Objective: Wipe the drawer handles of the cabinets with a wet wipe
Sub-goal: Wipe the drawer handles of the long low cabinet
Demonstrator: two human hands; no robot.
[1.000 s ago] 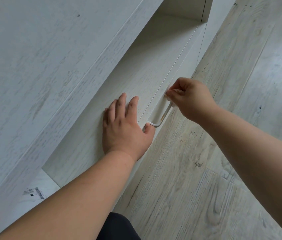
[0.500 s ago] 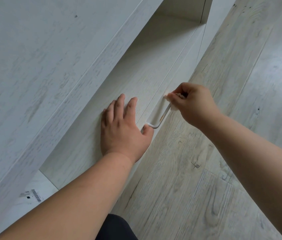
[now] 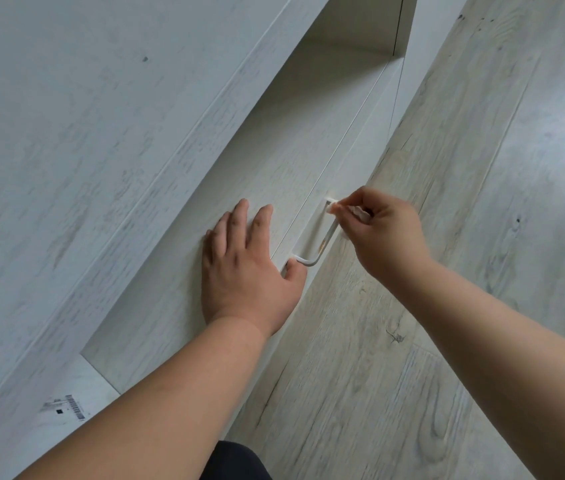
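Head view: right hand (image 3: 385, 237) grip pinches small white wet wipe (image 3: 331, 206) on far end of thin white metal drawer handle (image 3: 312, 252); left hand (image 3: 243, 271), flat, empty, just beside it, likely braces pale wood-grain drawer front (image 3: 177, 306).

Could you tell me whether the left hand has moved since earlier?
No: the left hand stays flat on the drawer front, thumb by the handle's near end.

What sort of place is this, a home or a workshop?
Likely a room in a home: a pale wood-grain cabinet with a drawer handle, on a plank floor. Which room, I cannot tell.
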